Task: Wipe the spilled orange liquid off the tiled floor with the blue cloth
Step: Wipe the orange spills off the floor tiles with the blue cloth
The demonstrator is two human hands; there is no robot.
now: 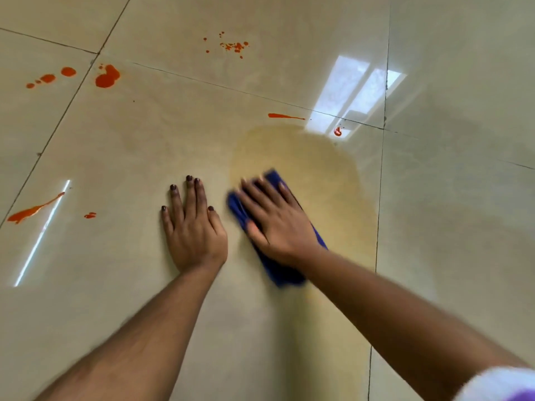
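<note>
My right hand (273, 218) lies flat with spread fingers on the folded blue cloth (282, 273), pressing it onto the beige tiled floor (289, 328); the hand is motion-blurred. A pale yellow smear (312, 169) spreads beyond and to the right of the cloth. My left hand (192, 227) rests palm down on the bare tile just left of the cloth. Orange liquid lies in separate spots: a blob (107, 76) and drops (47, 78) far left, fine splatter (233, 46) at the top, a streak (285, 116) and a small drop (337, 131) beyond the smear, a long streak (33, 209) at the left.
Dark grout lines (379, 198) cross the glossy floor. A bright window reflection (351, 94) sits at the upper right, a thin light glare (43, 230) at the left. A white and purple sleeve (500, 384) shows at the bottom right corner.
</note>
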